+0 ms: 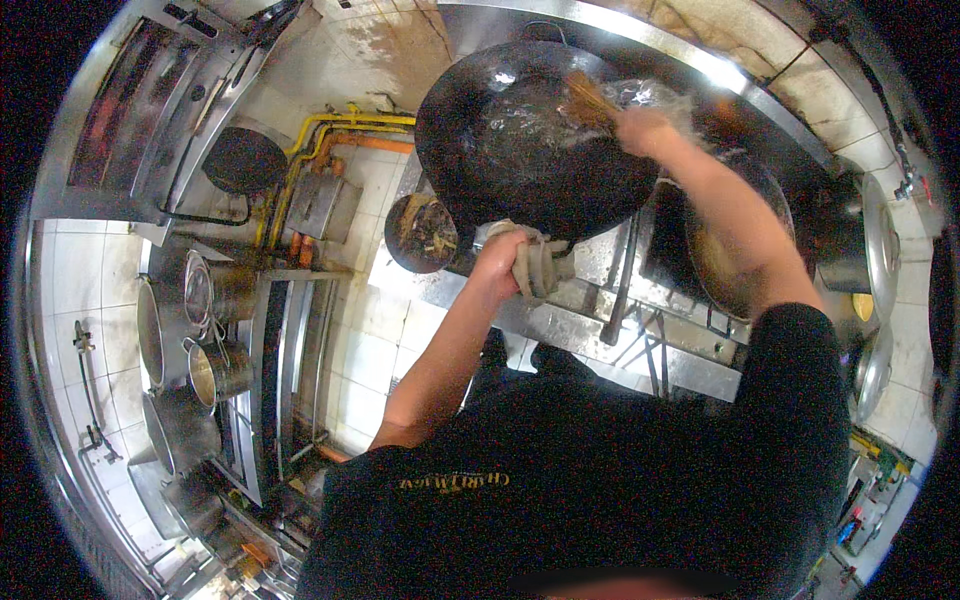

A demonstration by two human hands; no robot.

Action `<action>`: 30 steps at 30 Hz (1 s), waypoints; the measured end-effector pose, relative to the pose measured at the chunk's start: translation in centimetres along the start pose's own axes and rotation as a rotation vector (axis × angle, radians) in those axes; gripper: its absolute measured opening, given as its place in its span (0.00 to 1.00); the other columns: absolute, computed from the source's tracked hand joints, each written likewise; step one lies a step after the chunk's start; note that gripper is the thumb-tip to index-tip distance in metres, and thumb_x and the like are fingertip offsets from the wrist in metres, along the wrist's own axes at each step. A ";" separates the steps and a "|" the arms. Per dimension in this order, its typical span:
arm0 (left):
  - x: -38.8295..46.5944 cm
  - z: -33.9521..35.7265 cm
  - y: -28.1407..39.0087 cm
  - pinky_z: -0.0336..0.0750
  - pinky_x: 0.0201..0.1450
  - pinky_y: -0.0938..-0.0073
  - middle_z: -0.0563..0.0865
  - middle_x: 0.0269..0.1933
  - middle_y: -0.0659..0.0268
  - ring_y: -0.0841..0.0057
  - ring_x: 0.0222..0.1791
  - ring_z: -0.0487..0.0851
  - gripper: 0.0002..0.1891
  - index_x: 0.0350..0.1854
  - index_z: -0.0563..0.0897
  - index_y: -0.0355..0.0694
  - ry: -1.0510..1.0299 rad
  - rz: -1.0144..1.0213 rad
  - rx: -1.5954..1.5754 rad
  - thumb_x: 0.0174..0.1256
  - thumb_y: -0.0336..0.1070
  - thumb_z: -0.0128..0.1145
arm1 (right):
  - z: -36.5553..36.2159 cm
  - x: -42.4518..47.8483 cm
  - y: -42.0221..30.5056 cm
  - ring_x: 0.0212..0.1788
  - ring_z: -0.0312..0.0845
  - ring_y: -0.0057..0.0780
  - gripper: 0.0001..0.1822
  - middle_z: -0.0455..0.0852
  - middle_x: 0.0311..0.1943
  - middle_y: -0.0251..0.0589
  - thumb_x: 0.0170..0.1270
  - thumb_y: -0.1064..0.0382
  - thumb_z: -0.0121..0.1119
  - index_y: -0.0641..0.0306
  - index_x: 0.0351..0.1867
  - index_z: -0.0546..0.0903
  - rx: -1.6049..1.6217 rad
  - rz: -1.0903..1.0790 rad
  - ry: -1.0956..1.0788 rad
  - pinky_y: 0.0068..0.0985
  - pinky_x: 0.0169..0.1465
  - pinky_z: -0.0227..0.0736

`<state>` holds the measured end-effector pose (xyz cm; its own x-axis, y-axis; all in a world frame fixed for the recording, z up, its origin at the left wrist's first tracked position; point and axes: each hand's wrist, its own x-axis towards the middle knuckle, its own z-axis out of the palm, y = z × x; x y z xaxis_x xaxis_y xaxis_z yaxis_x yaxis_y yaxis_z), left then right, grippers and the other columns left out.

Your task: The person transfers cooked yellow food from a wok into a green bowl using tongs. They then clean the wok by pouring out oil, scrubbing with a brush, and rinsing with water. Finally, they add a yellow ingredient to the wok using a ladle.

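A large dark wok (525,172) stands tilted over the stove, with water splashing inside and over its far right rim. Folded grey cloth (541,262) wraps the wok's near edge, and my left hand (501,259) grips it there. My right hand (643,133) is closed around a bamboo wok brush (589,101), whose bristles are at the inner right side of the wok. The hand and brush are slightly blurred.
Right of the wok sits another wide pan (780,195), partly behind my right forearm. A metal bar (619,300) juts over the steel stove edge (675,349). At the left are a round container of scraps (421,234), yellow pipes (300,142) and several steel pots (217,367).
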<state>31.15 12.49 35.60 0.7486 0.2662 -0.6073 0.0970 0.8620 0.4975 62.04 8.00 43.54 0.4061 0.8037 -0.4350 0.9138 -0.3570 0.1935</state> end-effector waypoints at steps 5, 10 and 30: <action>-1.0 0.6 0.8 0.78 0.41 0.59 0.81 0.37 0.57 0.62 0.37 0.82 0.09 0.40 0.74 0.37 -0.078 0.017 0.052 0.62 0.35 0.47 | 1.2 6.4 -11.6 0.41 0.79 0.55 0.20 0.82 0.39 0.57 0.64 0.54 0.46 0.61 0.54 0.72 0.536 -0.071 0.355 0.45 0.48 0.73; -1.9 0.6 0.9 0.77 0.44 0.60 0.81 0.38 0.58 0.64 0.39 0.82 0.09 0.39 0.74 0.37 -0.006 -0.003 -0.178 0.61 0.34 0.47 | -4.9 -3.7 -16.7 0.17 0.77 0.35 0.25 0.84 0.32 0.52 0.66 0.53 0.45 0.54 0.65 0.65 0.759 -0.337 -0.069 0.30 0.26 0.77; 1.8 -2.7 1.3 0.75 0.45 0.57 0.80 0.37 0.59 0.62 0.39 0.80 0.09 0.37 0.75 0.38 -0.020 -0.012 0.021 0.55 0.33 0.50 | -0.7 -2.0 -15.1 0.37 0.80 0.41 0.27 0.81 0.46 0.47 0.61 0.50 0.50 0.47 0.63 0.68 0.703 -0.109 0.030 0.34 0.38 0.79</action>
<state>30.83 15.26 33.43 0.7600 0.2468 -0.6012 0.1199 0.8560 0.5029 47.37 12.10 42.13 0.3213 0.8614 -0.3934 0.7371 -0.4882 -0.4672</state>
